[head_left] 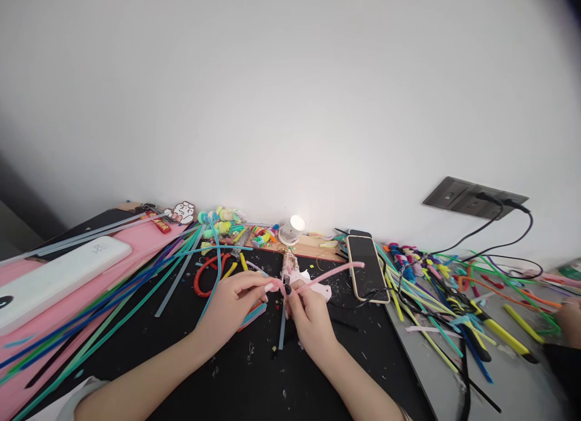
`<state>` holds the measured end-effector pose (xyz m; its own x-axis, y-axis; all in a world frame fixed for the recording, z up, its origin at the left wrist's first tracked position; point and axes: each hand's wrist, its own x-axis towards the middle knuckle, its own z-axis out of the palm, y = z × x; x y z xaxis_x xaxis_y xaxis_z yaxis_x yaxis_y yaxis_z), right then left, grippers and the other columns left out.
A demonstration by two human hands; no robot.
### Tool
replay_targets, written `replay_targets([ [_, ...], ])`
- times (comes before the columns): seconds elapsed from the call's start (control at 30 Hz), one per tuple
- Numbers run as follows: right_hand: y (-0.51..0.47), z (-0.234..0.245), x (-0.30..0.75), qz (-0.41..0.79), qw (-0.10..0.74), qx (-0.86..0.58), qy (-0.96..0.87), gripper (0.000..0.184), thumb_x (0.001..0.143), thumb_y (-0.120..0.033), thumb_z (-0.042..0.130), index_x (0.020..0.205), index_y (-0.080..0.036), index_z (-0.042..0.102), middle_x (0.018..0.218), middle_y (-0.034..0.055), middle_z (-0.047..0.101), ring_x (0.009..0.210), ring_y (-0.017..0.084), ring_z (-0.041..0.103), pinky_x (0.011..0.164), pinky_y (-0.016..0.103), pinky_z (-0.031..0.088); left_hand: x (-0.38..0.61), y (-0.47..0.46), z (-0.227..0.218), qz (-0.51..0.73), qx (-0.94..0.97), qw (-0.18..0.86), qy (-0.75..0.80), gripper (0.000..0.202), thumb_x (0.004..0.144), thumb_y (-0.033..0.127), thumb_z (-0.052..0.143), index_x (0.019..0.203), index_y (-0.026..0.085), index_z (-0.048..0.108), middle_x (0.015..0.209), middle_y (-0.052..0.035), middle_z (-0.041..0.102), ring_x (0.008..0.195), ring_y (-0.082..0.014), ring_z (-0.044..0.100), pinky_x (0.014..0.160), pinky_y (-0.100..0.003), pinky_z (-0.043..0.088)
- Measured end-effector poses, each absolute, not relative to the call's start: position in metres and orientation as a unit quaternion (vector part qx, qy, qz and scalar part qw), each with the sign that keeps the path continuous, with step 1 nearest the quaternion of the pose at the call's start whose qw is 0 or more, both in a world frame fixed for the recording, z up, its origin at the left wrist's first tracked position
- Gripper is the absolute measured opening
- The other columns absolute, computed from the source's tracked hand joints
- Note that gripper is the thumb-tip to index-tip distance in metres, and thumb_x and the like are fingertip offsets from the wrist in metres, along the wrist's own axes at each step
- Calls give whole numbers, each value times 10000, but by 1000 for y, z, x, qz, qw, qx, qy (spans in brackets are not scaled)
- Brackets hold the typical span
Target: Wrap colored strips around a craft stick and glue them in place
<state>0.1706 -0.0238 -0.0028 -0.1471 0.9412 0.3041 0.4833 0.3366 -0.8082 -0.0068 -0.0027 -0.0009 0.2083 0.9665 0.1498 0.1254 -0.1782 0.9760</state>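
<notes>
Between my two hands runs a pink pipe cleaner (333, 271), its free end sticking out to the upper right. My left hand (239, 300) pinches a bent pink part of it. Just beside it, my right hand (309, 315), with dark nails showing, grips the same pipe cleaner with thumb and fingers. Red-handled scissors (200, 283) lie past my left hand. Behind my right hand is a pale pink object (323, 290), partly hidden. Under my hands a grey-blue strip (282, 331) lies on the black mat (245, 378).
Long coloured pipe cleaners (113, 315) and a white case (68, 276) lie at left. A lit white cup-shaped lamp (293, 228) stands by the wall. A phone (367, 268) lies at right, near yellow-black pliers (494, 327), cables and a wall socket (474, 198). Another person's hand (569, 321) shows far right.
</notes>
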Motion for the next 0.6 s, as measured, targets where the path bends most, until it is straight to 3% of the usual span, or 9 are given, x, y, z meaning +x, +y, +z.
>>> replay_targets([
  [0.4, -25, -4, 171, 264, 407, -505, -714, 262, 934, -230, 397, 685, -209, 476, 579, -11, 510, 534, 157, 485, 553, 268, 360, -8, -3, 0, 427, 670, 423, 436, 264, 881, 286, 545, 965, 236, 790, 854, -27, 708, 626, -137, 600, 651, -251, 501],
  [0.6, -25, -6, 168, 340, 420, -477, -693, 254, 911, -244, 463, 666, -197, 513, 597, -12, 524, 526, 136, 477, 525, 246, 364, -8, -3, 0, 439, 642, 445, 444, 245, 871, 320, 571, 946, 230, 787, 860, -24, 701, 586, -121, 567, 635, -247, 496],
])
